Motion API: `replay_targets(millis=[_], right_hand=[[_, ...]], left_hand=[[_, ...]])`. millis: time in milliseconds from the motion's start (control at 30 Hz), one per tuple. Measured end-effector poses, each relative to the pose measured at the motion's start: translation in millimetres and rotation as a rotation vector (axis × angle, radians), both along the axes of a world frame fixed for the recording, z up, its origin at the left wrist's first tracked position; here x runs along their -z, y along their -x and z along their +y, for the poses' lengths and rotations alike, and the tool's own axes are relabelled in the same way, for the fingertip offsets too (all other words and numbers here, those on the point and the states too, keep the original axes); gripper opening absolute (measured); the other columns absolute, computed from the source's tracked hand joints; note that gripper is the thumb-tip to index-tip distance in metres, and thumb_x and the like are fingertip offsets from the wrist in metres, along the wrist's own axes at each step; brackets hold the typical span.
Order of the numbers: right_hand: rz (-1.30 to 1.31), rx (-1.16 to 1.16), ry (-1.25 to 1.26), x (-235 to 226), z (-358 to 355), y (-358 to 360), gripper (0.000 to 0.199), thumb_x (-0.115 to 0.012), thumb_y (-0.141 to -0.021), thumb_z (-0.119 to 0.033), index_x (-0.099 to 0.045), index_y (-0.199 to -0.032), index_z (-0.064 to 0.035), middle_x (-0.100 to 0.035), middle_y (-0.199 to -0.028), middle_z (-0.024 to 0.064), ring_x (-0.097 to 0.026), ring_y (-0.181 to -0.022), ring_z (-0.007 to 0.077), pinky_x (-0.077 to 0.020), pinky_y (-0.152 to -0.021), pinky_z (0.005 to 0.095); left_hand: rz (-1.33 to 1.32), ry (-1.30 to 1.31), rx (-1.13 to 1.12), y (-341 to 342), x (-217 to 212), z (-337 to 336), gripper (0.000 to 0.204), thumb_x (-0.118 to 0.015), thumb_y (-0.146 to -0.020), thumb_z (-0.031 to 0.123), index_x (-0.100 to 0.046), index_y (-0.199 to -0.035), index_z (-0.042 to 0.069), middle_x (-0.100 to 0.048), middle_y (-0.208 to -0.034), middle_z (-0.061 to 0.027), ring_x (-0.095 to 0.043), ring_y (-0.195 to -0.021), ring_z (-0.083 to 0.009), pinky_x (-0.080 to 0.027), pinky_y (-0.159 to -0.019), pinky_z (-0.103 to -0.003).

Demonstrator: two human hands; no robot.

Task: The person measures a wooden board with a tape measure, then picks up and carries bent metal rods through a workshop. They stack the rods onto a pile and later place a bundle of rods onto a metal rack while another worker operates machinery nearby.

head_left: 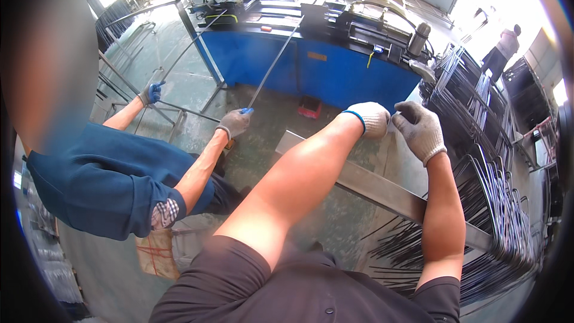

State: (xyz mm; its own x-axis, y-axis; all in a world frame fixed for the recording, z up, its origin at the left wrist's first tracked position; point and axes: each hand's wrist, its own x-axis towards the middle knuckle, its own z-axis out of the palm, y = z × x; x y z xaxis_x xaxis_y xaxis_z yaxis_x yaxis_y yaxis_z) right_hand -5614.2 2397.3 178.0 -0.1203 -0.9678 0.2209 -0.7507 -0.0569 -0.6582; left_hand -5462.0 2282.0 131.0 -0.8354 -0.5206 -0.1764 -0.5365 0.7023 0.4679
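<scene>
Hands [422, 130] curl close together (I cannot tell if pinching), the red bin [308, 115] on the floor [350, 221] unclear inside.

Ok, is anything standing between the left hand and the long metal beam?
Nothing visible stands between the left hand and the bare middle stretch of the metal beam. In this view, only the person's own left forearm and right forearm cross over it, the right one nearer the bent rods.
</scene>
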Motion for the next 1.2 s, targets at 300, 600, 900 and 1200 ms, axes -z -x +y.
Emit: replay_targets(millis=[300, 600, 900, 1200], right_hand=[[0.037, -0.054, -0.013, -6, -8, -5, 0.026, -0.078, -0.094, -0.021, -0.076, -0.111, -0.0028, -0.079, -0.103, 0.0198, -0.077, -0.096, 0.0333, -0.0590, -0.087, 0.0395], [0.199, -0.034, 0.064, 1, -23, 3, 0.022, -0.071, -0.096, -0.026, -0.077, -0.107, -0.0076, -0.077, -0.101, 0.0199, -0.074, -0.098, 0.0401, -0.0583, -0.089, 0.0474], [0.165, 0.013, 0.206, 7, 0, 12, 0.027, -0.073, -0.093, -0.027, -0.076, -0.115, -0.0107, -0.078, -0.106, 0.0188, -0.074, -0.104, 0.0387, -0.0584, -0.092, 0.0467], [0.093, -0.114, 0.732, 24, 180, -46, 0.021, -0.076, -0.090, -0.002, -0.071, -0.111, -0.0038, -0.073, -0.093, 0.0157, -0.072, -0.082, 0.0332, -0.0573, -0.077, 0.0392]], left_hand=[[0.003, 0.042, 0.062, 6, -2, -11, 0.030, -0.061, -0.092, 0.026, -0.080, -0.111, 0.012, -0.077, -0.109, -0.0197, -0.073, -0.104, -0.0394, -0.057, -0.092, -0.046], [0.191, 0.114, -0.068, 3, 5, -4, 0.025, -0.060, -0.090, 0.018, -0.079, -0.106, 0.013, -0.078, -0.106, -0.0181, -0.073, -0.100, -0.0405, -0.058, -0.088, -0.046], [0.673, 0.522, -0.285, -42, -16, 143, 0.028, -0.071, -0.089, 0.013, -0.072, -0.116, 0.005, -0.075, -0.105, -0.0192, -0.071, -0.101, -0.0403, -0.056, -0.089, -0.049], [0.544, 0.236, -0.365, -178, 126, 340, 0.031, -0.076, -0.086, 0.007, -0.071, -0.116, 0.008, -0.073, -0.117, -0.0164, -0.069, -0.108, -0.0383, -0.056, -0.094, -0.047]])
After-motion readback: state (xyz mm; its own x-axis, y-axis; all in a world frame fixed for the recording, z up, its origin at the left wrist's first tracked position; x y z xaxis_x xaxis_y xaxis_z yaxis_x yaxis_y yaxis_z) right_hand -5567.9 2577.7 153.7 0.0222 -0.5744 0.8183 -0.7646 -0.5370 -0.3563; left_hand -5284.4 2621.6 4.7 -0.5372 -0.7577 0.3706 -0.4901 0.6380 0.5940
